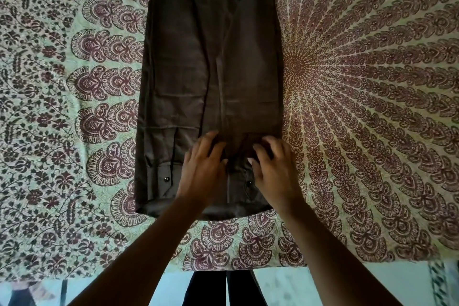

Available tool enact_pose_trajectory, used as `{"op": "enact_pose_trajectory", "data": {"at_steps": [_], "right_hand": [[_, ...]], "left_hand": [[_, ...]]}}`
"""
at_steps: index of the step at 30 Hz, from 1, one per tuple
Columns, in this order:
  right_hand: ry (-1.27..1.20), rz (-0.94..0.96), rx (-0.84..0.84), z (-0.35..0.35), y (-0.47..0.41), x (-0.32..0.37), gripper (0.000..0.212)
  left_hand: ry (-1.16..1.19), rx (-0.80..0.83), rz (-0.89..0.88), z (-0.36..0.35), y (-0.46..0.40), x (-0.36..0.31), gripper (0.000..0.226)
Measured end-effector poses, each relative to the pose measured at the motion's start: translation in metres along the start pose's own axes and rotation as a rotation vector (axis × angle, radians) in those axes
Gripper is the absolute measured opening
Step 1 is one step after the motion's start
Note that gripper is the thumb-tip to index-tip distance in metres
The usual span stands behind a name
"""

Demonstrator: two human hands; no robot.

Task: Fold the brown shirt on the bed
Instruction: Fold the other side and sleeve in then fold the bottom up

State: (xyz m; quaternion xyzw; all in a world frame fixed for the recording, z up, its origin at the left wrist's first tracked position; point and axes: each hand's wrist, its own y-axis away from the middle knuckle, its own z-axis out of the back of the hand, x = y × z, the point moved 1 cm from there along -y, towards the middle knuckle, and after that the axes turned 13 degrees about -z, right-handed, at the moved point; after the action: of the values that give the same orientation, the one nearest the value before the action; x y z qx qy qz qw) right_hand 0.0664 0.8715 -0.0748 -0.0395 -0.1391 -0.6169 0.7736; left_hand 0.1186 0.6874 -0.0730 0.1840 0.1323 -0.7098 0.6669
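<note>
Brown shirt [198,69] is laid lengthwise on the patterned bedspread [62,107], narrowed into a long strip running from twelve o'clock down to six. At about seven o'clock on the strip a dark cuff button [167,178] is seen. Next, the left hand [202,169] is pressed flat on the cloth near six o'clock, fingers straight and slightly apart. Just beside it, the right hand [272,169] is set with fingers curled, apparently bunching fabric, though shadow obscures the grip.
</note>
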Motion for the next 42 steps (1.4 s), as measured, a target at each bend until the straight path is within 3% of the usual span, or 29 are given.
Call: {"op": "enact_pose_trajectory", "data": {"at_steps": [4, 8, 13, 22, 27, 29, 32, 34, 39, 42], "right_hand": [[-0.007, 0.127, 0.068, 0.003, 0.017, 0.009, 0.049], [0.079, 0.235, 0.224, -0.01, 0.045, 0.009, 0.071], [0.073, 0.212, 0.165, -0.026, 0.055, 0.008, 0.066], [0.03, 0.197, 0.084, -0.03, 0.059, 0.012, 0.062], [-0.038, 0.14, 0.024, -0.014, 0.061, 0.008, 0.05], [-0.022, 0.102, -0.023, -0.006, 0.057, -0.001, 0.045], [0.1, 0.062, 0.086, 0.003, 0.049, -0.025, 0.089], [0.187, 0.088, 0.126, 0.01, 0.044, -0.043, 0.102], [0.292, 0.273, 0.104, 0.021, 0.036, -0.059, 0.097], [0.355, 0.383, 0.133, 0.013, 0.034, -0.056, 0.097]], "left_hand": [[-0.061, -0.087, 0.251, 0.017, 0.018, 0.011, 0.048], [-0.002, -0.03, 0.319, 0.017, 0.036, 0.023, 0.049], [0.064, -0.023, 0.277, 0.015, 0.038, 0.029, 0.032], [0.193, -0.067, 0.118, 0.014, 0.041, 0.033, 0.023], [0.085, -0.149, 0.084, 0.032, 0.053, 0.042, 0.015], [0.032, -0.124, 0.134, 0.039, 0.062, 0.055, 0.023], [-0.001, -0.021, 0.186, 0.053, 0.08, 0.079, 0.046], [-0.021, 0.057, 0.158, 0.062, 0.091, 0.097, 0.067], [-0.115, 0.213, -0.031, 0.082, 0.094, 0.132, 0.105], [-0.175, 0.267, -0.142, 0.083, 0.08, 0.146, 0.098]]}}
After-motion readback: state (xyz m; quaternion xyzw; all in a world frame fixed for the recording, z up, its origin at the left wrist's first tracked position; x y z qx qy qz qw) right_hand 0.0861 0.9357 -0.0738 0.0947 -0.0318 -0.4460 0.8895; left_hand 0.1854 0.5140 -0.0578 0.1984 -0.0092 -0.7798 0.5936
